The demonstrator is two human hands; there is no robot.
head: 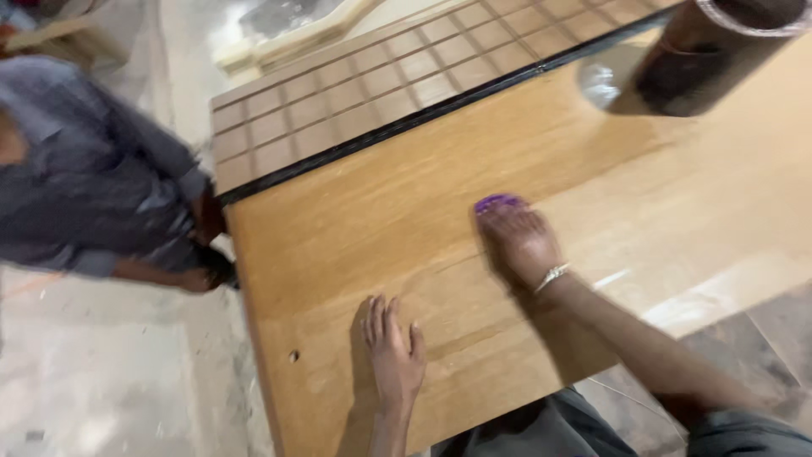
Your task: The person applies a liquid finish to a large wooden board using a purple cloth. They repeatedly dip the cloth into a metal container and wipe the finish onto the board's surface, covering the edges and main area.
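Two hands on one wooden panel (355, 220), left hand (393, 351) flat, right hand (518, 241) on one purple pad (496, 201)

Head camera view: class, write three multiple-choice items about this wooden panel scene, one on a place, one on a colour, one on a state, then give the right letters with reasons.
1. Where does the left hand lie?
A. flat on the wooden panel
B. on the floor
C. on the grooved board

2. What colour is the small thing under the right hand?
A. green
B. purple
C. white

3. How is the left hand?
A. clenched in a fist
B. gripping a tool
C. open, fingers stretched

Answers: 1 A, its palm rests on the panel near the front edge; 2 B, purple shows past the fingertips; 3 C, the fingers lie straight and hold nothing.
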